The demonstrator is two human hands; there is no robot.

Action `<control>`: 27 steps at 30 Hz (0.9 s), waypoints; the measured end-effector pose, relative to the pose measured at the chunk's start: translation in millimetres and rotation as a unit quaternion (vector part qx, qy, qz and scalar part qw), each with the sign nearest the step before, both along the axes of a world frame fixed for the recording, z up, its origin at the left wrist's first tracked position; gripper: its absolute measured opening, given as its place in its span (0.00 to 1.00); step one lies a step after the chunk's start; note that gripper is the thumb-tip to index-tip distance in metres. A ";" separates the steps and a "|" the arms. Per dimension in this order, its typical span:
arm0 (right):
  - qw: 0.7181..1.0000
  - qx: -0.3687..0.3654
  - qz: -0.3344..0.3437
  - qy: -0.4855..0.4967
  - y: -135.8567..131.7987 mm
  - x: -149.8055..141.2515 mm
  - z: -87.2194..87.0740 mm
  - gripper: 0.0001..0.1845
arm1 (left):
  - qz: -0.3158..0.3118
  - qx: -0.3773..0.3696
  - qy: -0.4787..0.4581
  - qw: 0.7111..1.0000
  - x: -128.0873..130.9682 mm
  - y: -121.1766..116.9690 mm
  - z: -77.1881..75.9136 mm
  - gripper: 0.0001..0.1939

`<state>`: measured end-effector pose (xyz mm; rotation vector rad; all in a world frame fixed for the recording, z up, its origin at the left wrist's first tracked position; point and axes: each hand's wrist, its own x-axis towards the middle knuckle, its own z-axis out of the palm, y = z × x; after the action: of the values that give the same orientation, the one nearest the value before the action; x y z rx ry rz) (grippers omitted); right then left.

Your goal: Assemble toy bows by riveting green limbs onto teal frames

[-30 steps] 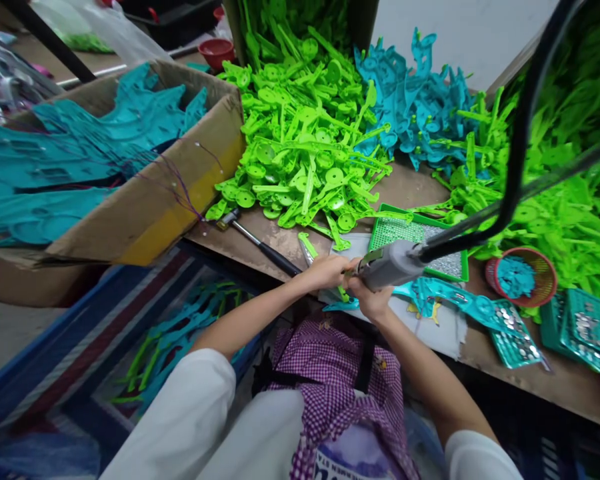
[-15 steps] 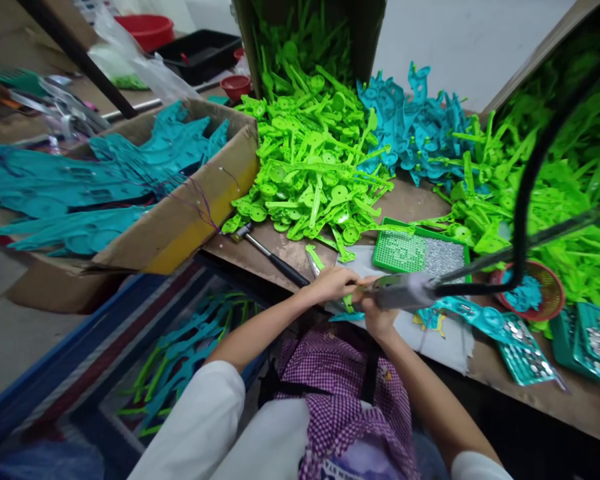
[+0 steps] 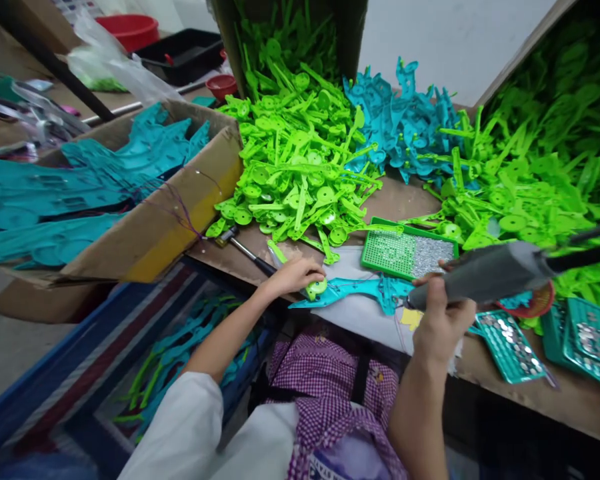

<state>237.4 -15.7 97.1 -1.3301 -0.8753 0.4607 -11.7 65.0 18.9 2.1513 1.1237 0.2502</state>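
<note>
Work surface: 1 brown wooden table (image 3: 413, 200), on which 1 pale grey flat sheet (image 3: 365, 323) is spread near the front edge. Across the sheet is laid 1 long, contoured teal plastic part (image 3: 357, 288), its left end overlapped by 1 bright green round-ended plastic piece (image 3: 316, 288). The green piece is touched by the bent fingertips of the left hand (image 3: 297, 275); whether it is pinched or merely pressed cannot be told, the thumb being hidden. By the right hand (image 3: 440, 327) is held 1 grey cylindrical power screwdriver (image 3: 495, 273), the fingers being wrapped firmly around its barrel; its tip is pointed at the right end of the teal part, though contact cannot be made out. Just behind the part is placed 1 green perforated plastic tray (image 3: 365, 257), partly filled with small silver metal pieces (image 3: 433, 255). Beside the left hand is laid 1 black-handled hammer (image 3: 250, 253). Under the screwdriver, 1 red plastic basket (image 3: 546, 300) is partly hidden. Nearer the front edge is set 1 teal tray of silver discs (image 3: 510, 347). Behind are heaped bright green plastic parts (image 3: 305, 167) and teal plastic mouldings (image 3: 405, 127).
</note>
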 end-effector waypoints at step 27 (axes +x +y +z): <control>0.762 -0.184 0.158 -0.600 -26.8 11.6 -107.7 0.15 | -0.045 0.023 0.007 0.999 25.3 -12.7 11.9 0.13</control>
<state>249.1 -42.5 -10.6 -1.8403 -2.1895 -0.0591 13.5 52.2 30.9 2.2406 1.0356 0.2230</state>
